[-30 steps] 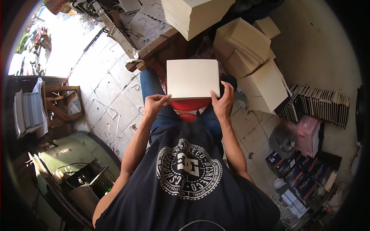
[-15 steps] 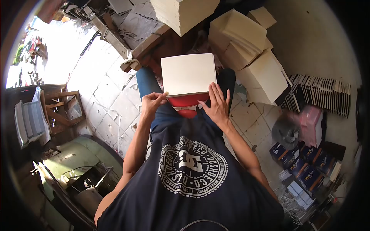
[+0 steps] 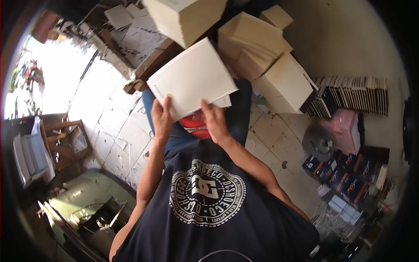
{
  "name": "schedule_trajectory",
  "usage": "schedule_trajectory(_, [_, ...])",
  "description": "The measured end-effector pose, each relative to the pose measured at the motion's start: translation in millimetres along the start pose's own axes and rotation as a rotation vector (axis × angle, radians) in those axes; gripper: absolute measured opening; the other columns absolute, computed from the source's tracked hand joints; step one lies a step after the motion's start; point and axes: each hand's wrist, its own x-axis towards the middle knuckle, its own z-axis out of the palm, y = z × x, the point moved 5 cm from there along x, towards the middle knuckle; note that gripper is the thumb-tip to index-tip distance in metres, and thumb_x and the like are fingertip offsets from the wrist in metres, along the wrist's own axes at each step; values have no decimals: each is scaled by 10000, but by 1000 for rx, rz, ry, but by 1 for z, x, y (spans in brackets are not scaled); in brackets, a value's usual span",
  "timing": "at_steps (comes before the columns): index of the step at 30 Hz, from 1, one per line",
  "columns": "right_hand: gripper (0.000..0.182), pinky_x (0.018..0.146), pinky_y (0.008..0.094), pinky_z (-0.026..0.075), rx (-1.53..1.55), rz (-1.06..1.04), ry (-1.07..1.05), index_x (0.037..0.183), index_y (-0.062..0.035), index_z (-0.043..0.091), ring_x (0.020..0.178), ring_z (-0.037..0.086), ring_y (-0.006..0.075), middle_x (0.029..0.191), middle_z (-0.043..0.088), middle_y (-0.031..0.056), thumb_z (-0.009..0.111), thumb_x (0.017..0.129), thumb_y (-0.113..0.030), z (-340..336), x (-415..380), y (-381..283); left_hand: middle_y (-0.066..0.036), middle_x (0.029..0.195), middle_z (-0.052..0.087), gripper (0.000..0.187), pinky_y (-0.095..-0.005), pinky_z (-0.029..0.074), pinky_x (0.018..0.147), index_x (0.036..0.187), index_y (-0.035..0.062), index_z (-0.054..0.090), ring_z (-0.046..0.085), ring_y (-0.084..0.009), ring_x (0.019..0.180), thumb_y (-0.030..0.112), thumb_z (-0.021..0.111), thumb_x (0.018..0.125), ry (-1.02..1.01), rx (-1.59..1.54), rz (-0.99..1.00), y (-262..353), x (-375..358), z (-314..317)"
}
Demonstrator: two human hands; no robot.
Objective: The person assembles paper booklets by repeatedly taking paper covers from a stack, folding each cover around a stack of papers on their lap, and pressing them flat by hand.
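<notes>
Cream paper sheets (image 3: 192, 76) are held tilted above my lap, a lower sheet showing at their right corner. My left hand (image 3: 163, 114) grips their lower left edge, with its thumb on top and its other fingers mostly hidden underneath. At the lower right edge, my right hand (image 3: 214, 120) holds the same sheets, thumb on top. Beneath them, a red surface (image 3: 195, 126) shows between my legs.
Large cream paper stacks (image 3: 185, 22) rise ahead, with more stacks (image 3: 283, 83) at the right. Black-edged books (image 3: 358, 96) line the right wall, above blue boxes (image 3: 345, 179). A wooden rack (image 3: 67, 142) and green machine (image 3: 87, 187) are at the left.
The sheets have turned and lifted off my lap, their left side dropping lower. My right hand has moved left and closed on their edge. The head view has shifted slightly.
</notes>
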Motion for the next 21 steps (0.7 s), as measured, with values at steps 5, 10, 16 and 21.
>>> schedule_trajectory(5, [283,779,278,552,-699,-461,64,1065,28,699,796,698,132,923,736,101,756,894,-191,-94,-30,-73,-214,815,694,425,-407,516,664,1104,-39,606,697,-292,736,367,616,978,25,505,65,-53,27,-13])
schedule_trajectory(10, [841,998,524,405,-1378,-646,1111,1371,-3,480,1255,481,396,1361,521,214,763,805,-558,-365,21,-144,-233,798,679,425,-424,507,660,1060,-38,609,691,-327,751,380,608,982,-56,583,93,-33,28,3])
schedule_trajectory(16, [922,975,624,303,-1583,-281,1202,1385,-49,441,1339,366,377,1459,414,160,684,786,-707,-465,42,-119,-182,927,684,529,-384,521,690,1320,-27,520,679,-252,804,374,612,986,80,580,57,-22,18,-25])
schedule_trajectory(21, [497,784,389,447,-1130,-591,1048,1198,0,522,958,558,210,1192,565,103,721,914,-356,-457,5,-131,-132,1026,664,479,-321,517,750,1347,-3,524,646,-195,908,310,619,995,157,472,184,13,7,-44])
